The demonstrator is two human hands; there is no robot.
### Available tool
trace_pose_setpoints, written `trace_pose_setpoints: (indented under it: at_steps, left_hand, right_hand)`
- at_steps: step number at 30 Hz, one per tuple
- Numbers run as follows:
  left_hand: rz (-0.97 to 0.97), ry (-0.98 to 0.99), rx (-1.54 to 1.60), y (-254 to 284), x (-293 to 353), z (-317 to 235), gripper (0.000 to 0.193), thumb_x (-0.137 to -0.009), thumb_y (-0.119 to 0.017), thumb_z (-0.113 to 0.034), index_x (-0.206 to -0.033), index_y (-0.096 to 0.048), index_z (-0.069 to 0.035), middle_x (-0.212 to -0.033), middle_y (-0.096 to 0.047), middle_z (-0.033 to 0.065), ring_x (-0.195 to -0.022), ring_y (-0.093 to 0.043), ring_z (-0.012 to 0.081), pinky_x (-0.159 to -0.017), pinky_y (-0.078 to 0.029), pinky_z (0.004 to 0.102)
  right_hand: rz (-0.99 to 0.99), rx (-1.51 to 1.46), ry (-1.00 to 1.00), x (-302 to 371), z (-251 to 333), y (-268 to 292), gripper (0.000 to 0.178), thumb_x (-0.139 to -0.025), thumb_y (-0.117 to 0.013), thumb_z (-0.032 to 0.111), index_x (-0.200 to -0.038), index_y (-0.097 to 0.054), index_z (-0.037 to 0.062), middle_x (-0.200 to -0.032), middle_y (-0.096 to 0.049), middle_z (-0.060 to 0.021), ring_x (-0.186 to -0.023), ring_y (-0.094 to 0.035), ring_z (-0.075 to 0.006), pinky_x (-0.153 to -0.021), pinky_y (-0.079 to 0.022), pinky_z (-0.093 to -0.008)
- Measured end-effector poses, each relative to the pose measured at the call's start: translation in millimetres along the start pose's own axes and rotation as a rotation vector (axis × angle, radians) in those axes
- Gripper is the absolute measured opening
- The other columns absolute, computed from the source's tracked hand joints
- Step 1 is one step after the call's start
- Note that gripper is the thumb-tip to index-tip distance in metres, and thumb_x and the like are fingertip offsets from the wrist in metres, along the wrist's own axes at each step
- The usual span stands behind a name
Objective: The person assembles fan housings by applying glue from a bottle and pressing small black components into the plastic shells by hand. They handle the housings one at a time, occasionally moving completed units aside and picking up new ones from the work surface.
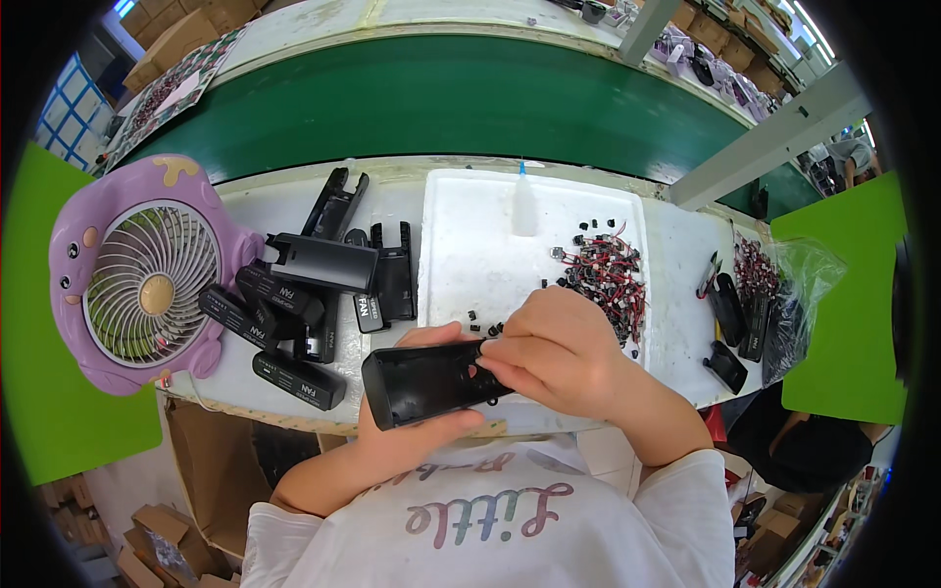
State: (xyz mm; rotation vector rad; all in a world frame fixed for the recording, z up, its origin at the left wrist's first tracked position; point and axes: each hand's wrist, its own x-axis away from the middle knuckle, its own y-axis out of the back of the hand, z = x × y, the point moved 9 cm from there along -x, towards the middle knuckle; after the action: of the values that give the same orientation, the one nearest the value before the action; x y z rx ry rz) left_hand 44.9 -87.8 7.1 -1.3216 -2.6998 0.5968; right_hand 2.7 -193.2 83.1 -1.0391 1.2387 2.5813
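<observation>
While the left hand (392,443) clasps the black casing (417,384) by the white tray's (466,255) near edge, the right hand (564,343) bunches its fingertips inside the casing's end — on what, I cannot tell. Wired parts (603,274) heap the tray's right side.

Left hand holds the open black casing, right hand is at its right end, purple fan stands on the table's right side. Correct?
No: the head view shows the purple fan on the left side. Left hand, black casing and right hand are as stated.

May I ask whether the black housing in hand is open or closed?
Open: the black housing shows its hollow inside, uncovered.
</observation>
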Motion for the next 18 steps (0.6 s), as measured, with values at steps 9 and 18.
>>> trace_pose_setpoints:
  at_steps: [9,18]
  left_hand:
    - [0.007,-0.147,-0.368,1,-1,-11,0.070,-0.064,-0.079,-0.008,-0.123,-0.043,-0.001,-0.114,-0.052,0.0142,-0.103,-0.053,0.0241,-0.087,-0.045,0.0341]
    - [0.045,-0.301,-0.701,-14,-7,-33,0.069,-0.060,-0.083,-0.016,-0.117,-0.048,0.000,-0.109,-0.054,0.0139,-0.096,-0.055,0.0254,-0.082,-0.046,0.0317]
  right_hand:
    - [0.002,-0.005,0.053,-1,2,3,0.021,-0.059,-0.073,0.006,-0.074,-0.058,0.0047,-0.072,-0.051,-0.0041,-0.061,-0.052,-0.0208,-0.050,-0.040,-0.0311]
    - [0.005,-0.033,-0.018,-1,-5,-3,0.020,-0.060,-0.072,0.006,-0.071,-0.055,0.0059,-0.072,-0.052,-0.0045,-0.061,-0.052,-0.0223,-0.050,-0.040,-0.0325]
